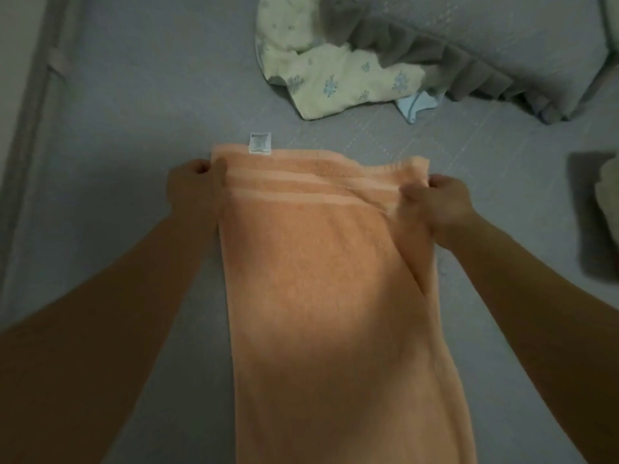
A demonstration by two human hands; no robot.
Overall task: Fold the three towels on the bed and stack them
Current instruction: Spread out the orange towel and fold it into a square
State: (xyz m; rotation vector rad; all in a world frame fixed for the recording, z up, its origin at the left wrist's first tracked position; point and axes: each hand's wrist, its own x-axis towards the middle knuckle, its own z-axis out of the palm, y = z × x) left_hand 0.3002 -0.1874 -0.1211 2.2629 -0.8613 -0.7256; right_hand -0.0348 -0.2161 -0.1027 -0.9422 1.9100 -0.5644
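The peach towel point(318, 279) is laid lengthwise on the bed point(134, 128), its long axis running straight away from the person, with the striped far hem and a white label point(260, 144) at the far end. That far end is held at both corners: the left hand point(192, 185) is pinched shut on the left corner, and the right hand point(438, 202) is closed on the right corner, where the edge is bunched and partly rolled under. Both hands are equally near the hem, one at each side, so the fold to come would be made along the long axis, by the far hem and the near end being brought together. The near end runs out of view below. A floral towel point(335, 82) lies crumpled well beyond. At the right edge, what may be a third towel point(606, 195) is seen, though the dim view leaves this uncertain.
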